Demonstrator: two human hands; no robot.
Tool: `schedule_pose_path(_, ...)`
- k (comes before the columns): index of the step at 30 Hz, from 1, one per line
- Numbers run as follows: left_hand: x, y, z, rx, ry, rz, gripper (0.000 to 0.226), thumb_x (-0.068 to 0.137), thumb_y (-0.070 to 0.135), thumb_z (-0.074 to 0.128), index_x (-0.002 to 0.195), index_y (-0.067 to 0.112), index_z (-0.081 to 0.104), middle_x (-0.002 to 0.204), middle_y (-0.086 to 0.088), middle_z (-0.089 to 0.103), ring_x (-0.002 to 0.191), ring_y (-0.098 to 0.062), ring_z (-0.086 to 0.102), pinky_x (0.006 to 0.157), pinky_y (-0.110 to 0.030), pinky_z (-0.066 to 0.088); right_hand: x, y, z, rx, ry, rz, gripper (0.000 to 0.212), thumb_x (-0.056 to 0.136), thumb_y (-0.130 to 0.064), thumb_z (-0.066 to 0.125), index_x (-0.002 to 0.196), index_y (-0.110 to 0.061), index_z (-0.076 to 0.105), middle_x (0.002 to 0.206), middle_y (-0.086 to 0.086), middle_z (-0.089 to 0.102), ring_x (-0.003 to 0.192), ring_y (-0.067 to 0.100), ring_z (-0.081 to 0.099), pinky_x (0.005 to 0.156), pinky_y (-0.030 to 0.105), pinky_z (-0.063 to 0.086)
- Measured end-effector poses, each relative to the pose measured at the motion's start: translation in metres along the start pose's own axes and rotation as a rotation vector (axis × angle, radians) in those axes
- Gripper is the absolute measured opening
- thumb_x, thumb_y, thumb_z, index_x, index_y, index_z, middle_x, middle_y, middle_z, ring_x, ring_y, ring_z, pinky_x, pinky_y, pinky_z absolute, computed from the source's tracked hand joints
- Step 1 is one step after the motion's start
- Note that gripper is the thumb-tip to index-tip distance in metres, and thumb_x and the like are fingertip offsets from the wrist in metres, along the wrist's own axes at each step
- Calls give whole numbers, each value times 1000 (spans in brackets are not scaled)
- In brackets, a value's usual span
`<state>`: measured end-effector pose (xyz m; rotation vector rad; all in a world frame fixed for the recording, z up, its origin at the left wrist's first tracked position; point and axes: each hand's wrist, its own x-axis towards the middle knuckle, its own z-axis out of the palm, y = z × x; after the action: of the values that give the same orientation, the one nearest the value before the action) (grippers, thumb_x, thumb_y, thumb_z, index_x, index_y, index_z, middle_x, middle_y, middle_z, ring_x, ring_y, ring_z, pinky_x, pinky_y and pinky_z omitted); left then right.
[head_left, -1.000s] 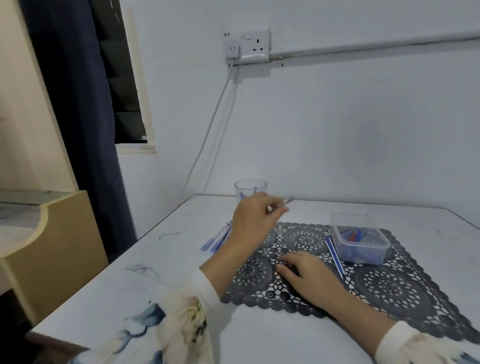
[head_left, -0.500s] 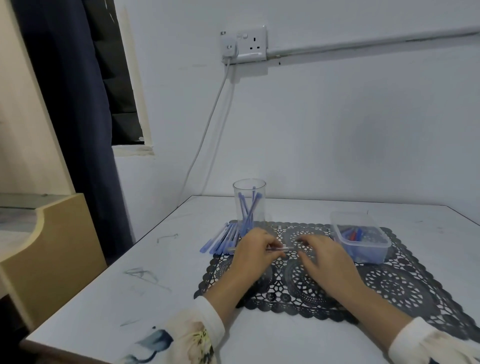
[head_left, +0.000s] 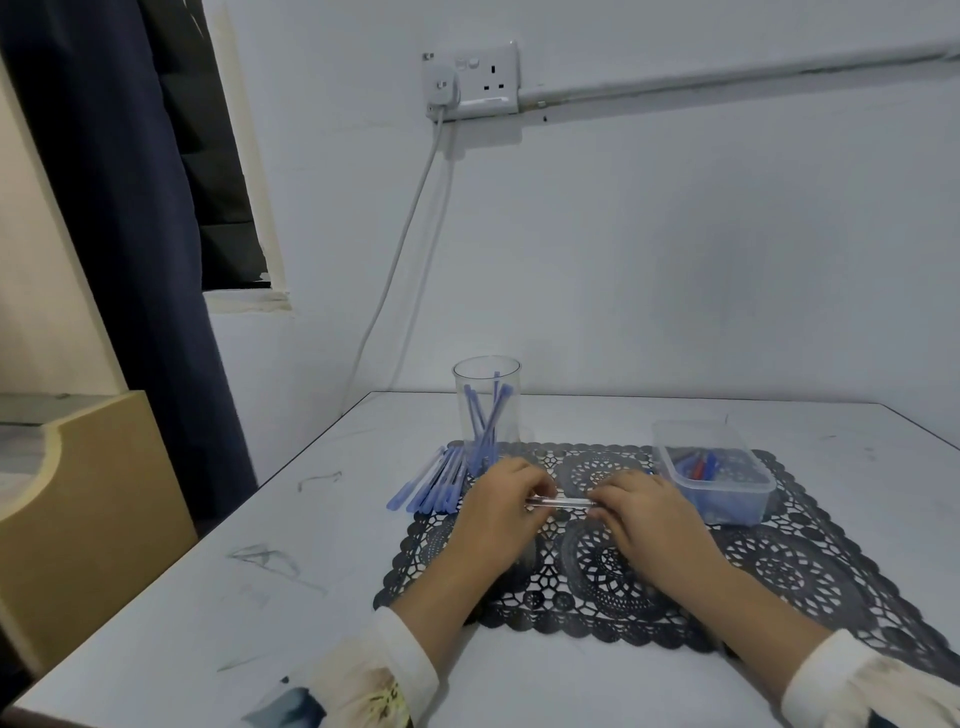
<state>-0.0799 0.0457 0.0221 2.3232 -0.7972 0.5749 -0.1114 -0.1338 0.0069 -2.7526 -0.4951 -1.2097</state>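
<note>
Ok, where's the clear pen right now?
The clear pen is mid-frame in the head view, held level between left hand and right hand over the black mat, near the glass.

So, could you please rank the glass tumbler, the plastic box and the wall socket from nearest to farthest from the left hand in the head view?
From the left hand:
1. Glass tumbler, just behind it.
2. Plastic box, to the right, past the right hand.
3. Wall socket, high on the back wall.
</note>
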Motion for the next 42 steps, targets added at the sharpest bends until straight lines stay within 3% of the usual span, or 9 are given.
schedule_pose_path(3, 0, 2, -1, 16, 0, 9, 12, 77, 15, 73, 86, 18, 67, 83, 11, 55, 78, -4, 48, 76, -20, 41, 1, 3, 0, -1, 27, -1, 24, 54, -19, 89, 70, -20, 72, 67, -7, 66, 60, 13, 63, 55, 31, 54)
schedule_pose_path(8, 1, 2, -3, -24, 11, -17, 16, 78, 25, 72, 92, 18, 73, 86, 3, 65, 83, -11, 56, 81, -27, 46, 3, 5, -4, -25, 69, -50, 21, 53, -18, 88, 66, -18, 72, 63, -5, 65, 57, 16, 60, 53, 31, 53)
schedule_pose_path(12, 1, 1, -1, 61, -11, 92, 16, 86, 19, 64, 99, 16, 73, 88, -1, 68, 81, -14, 56, 80, -27, 47, 2, 6, -3, -45, 73, -85, 19, 54, -15, 88, 64, -17, 72, 61, -5, 64, 57, 17, 60, 59, 32, 52)
schedule_pose_path(17, 1, 1, 0, 129, -59, 170, 13, 87, 9, 58, 87, 11, 70, 78, -2, 63, 72, -8, 42, 71, -24, 42, 2, 6, -5, -37, 53, -104, 20, 51, -11, 87, 64, -16, 72, 61, -4, 65, 58, 17, 61, 63, 30, 53)
schedule_pose_path(21, 2, -1, 0, 152, -109, 192, 11, 87, 7, 57, 83, 10, 67, 69, 7, 47, 69, -10, 42, 66, -23, 39, 3, 7, -6, -38, 19, -130, 20, 49, -12, 87, 62, -16, 72, 60, -5, 64, 58, 16, 61, 67, 30, 53)
schedule_pose_path(24, 2, 0, -2, 120, -144, 196, 13, 89, 9, 56, 82, 9, 67, 66, 8, 47, 63, -10, 44, 64, -22, 42, 3, 8, -8, -43, 18, -138, 20, 51, -12, 86, 65, -15, 72, 62, -4, 64, 60, 16, 61, 69, 30, 52)
schedule_pose_path(31, 0, 2, -3, 122, -135, 142, 20, 94, 22, 51, 100, 12, 68, 79, -2, 62, 74, -15, 53, 72, -25, 45, 1, 9, -3, 62, 19, -36, 18, 64, -9, 82, 79, -10, 73, 71, 0, 65, 63, 20, 60, 59, 35, 55)
schedule_pose_path(39, 0, 1, -2, 122, -172, 120, 19, 94, 23, 52, 95, 12, 67, 73, 4, 54, 70, -11, 48, 69, -18, 36, 1, 3, -9, 177, -23, 69, 25, 56, -5, 84, 69, -17, 67, 68, -6, 62, 61, 12, 58, 54, 24, 49)
schedule_pose_path(42, 0, 1, -3, 141, -182, 112, 19, 94, 24, 51, 94, 12, 67, 73, 1, 56, 70, -12, 48, 68, -20, 37, -1, 4, -7, 228, -71, 103, 15, 68, -11, 78, 76, -17, 67, 75, -5, 63, 68, 11, 57, 61, 25, 51)
